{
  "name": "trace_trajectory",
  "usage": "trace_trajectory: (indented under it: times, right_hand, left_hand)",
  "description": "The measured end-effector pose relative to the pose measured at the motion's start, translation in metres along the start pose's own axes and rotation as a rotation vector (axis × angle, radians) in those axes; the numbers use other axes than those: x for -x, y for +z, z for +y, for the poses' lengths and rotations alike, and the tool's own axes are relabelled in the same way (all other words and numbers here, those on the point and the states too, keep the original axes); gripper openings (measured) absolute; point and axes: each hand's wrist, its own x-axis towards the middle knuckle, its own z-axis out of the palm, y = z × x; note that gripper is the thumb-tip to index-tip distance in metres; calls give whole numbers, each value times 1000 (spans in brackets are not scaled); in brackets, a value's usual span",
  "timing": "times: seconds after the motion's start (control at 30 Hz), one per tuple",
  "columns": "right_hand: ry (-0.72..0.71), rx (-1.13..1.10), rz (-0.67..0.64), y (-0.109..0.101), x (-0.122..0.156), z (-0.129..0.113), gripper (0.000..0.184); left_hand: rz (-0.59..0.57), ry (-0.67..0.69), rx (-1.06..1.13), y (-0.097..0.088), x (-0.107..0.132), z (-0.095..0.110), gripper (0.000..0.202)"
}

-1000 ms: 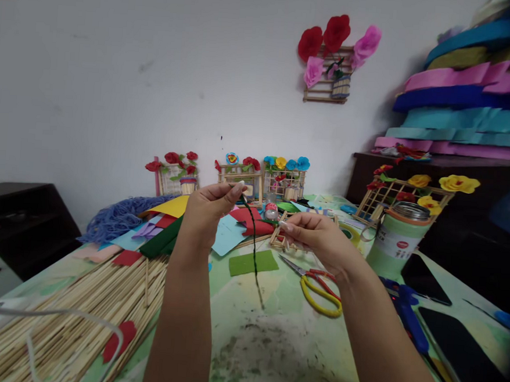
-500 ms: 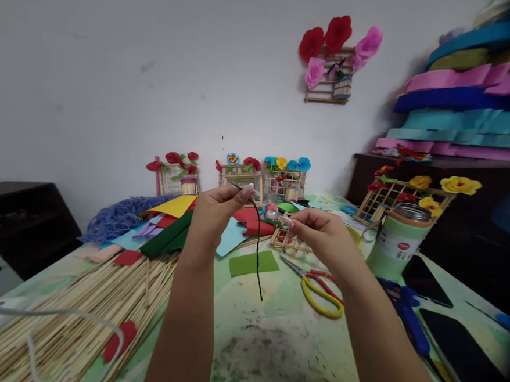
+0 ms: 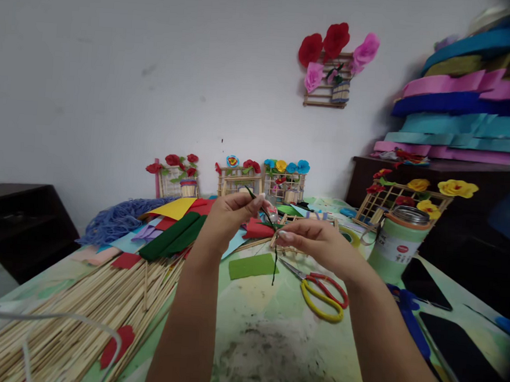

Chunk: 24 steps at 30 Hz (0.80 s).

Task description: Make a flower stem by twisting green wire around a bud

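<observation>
A thin, dark green twisted stem (image 3: 274, 268) hangs between my hands above the table. My left hand (image 3: 237, 210) pinches it near its upper end, with a short tip sticking up past the fingers. Lower down, my right hand (image 3: 306, 238) has thumb and fingers closed at the stem, and the loose end dangles below them. Beneath lies a light green paper rectangle (image 3: 252, 266). Scissors (image 3: 318, 288) with one red and one yellow handle rest just below my right hand, blades towards the paper.
Thin wooden sticks (image 3: 72, 312) cover the left, below coloured papers (image 3: 173, 207) and blue yarn (image 3: 119, 219). A green bottle (image 3: 402, 242), a blue glue gun (image 3: 412, 321) and dark phones (image 3: 453, 350) stand or lie right. Flowered stick frames (image 3: 284, 184) line the wall.
My right hand has moved left and slightly down to the stem and closed on it. My left hand has shifted a little right and down, and the stem's loose end has moved right.
</observation>
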Motion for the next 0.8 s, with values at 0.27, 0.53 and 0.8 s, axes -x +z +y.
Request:
trace_trajectory:
  times: [0.27,0.53,0.8]
  right_hand:
    - [-141,-257,-8,5,-3,5,25]
    - [-136,-479,-100,11,-12,18,34]
    - [-228,-107,502,-6,-9,8,31]
  left_hand:
    - [-445,62,33,9,7,6,28]
    - [-491,67,54,17,4,0,33]
    - [-334,184,-405,28,3,-4,30]
